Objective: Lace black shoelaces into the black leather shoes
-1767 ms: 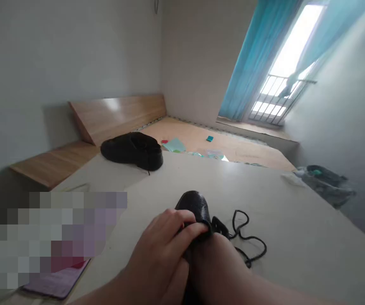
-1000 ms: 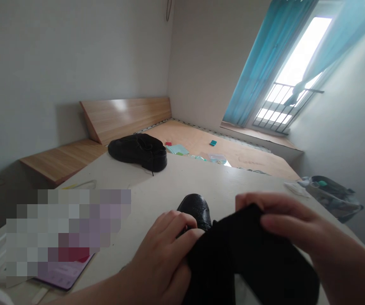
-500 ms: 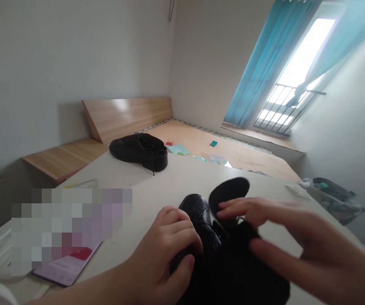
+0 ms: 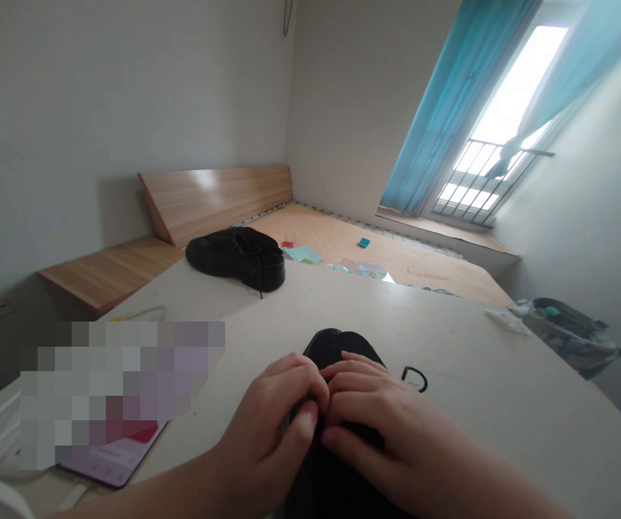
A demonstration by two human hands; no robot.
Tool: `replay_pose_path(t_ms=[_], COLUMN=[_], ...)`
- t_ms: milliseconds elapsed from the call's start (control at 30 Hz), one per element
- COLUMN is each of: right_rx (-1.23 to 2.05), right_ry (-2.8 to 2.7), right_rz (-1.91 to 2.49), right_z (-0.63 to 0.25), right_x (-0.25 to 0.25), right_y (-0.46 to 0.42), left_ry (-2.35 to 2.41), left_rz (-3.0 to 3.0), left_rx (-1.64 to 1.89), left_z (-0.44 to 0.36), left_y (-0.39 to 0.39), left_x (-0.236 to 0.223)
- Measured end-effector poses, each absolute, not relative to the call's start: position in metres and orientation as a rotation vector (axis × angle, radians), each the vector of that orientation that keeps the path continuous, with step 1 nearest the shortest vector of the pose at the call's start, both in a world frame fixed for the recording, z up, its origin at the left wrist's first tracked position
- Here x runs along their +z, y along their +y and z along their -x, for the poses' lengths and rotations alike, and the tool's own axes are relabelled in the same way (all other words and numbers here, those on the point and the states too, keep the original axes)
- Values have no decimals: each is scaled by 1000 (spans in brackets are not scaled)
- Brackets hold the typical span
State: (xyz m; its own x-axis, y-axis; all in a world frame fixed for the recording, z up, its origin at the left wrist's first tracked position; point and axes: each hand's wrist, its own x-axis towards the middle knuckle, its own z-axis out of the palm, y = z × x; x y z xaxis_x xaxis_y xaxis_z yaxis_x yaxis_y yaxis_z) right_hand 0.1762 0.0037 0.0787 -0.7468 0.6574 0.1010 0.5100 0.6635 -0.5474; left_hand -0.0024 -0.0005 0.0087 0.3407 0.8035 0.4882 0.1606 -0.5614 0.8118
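A black leather shoe (image 4: 338, 344) sits at the bottom middle of the view, its toe showing above my fingers. My left hand (image 4: 272, 425) grips its near side, and my right hand (image 4: 380, 425) presses in beside it, fingertips almost meeting. Most of the shoe is hidden under my hands and low in the frame. To the right of my right hand, a small loop of black shoelace (image 4: 414, 378) lies on the pale tabletop (image 4: 451, 339), apart from my fingers.
A second black shoe (image 4: 235, 259) lies at the table's far edge. A purple notebook (image 4: 110, 461) lies at the left, partly behind a pixelated patch. A grey bag (image 4: 564, 335) stands beyond the right edge. Small items lie on a wooden platform (image 4: 375, 267) beyond.
My right hand has come in from the right and closed onto the shoe beside my left. The black oval piece it held up earlier no longer shows, and less lace is visible.
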Motion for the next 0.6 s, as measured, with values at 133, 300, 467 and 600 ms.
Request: replay_pose_path(t_ms=[133, 300, 467, 600], right_rx=[455, 570, 643, 396], right_ry=[-2242, -2044, -2046, -2397], right_rz=[832, 771, 989, 1143], right_z=[-162, -162, -192, -226], right_x=[59, 61, 90, 107], right_y=[2, 2, 16, 13], left_ry=[877, 863, 861, 869], left_rz=[-1959, -2073, -2060, -2051], left_rx=[1255, 1294, 1210, 1244], left_z=[3, 3, 2, 0], left_y=[0, -1, -1, 1], left_x=[8, 12, 14, 12])
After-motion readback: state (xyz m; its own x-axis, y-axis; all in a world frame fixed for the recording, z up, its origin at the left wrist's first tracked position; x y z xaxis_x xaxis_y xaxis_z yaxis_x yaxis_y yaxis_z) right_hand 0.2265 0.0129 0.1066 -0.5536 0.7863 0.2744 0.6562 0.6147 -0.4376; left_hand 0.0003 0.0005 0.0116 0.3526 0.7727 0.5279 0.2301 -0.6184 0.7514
